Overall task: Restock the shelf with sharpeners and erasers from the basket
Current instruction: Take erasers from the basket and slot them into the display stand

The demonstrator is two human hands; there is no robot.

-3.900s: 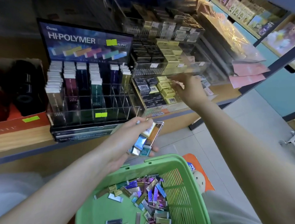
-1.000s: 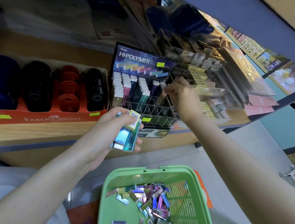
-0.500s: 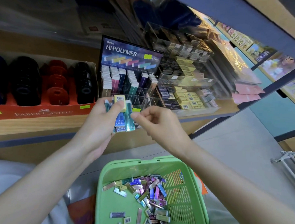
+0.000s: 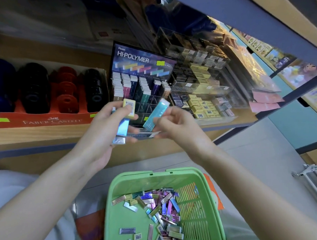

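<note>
One teal eraser (image 4: pixel 155 113) is the thing most likely to get lost here. The right hand (image 4: pixel 174 124) pinches it only at its low end, so it could slip and drop to the floor or back into the green basket (image 4: pixel 118 183). The slots in the rack (image 4: pixel 143 83) on the shelf (image 4: pixel 35 132) look thin and close together. The eraser could go in the wrong colour row or knock the ones that stand there. The left hand (image 4: pixel 103 128) grips a small bunch (image 4: pixel 124 122) of erasers, a yellow one on top and shiny blue ones under it. The low ones stick out past the fingers, and one could slide out if the grip goes soft.

Both bare arms reach forward. The hands are up in front of the rack, near each other, above the basket. The right thumb and fingers curl round the teal eraser, which tips up toward the rack. Many more erasers lie in a heap (image 4: pixel 159 207) in the basket.
</note>
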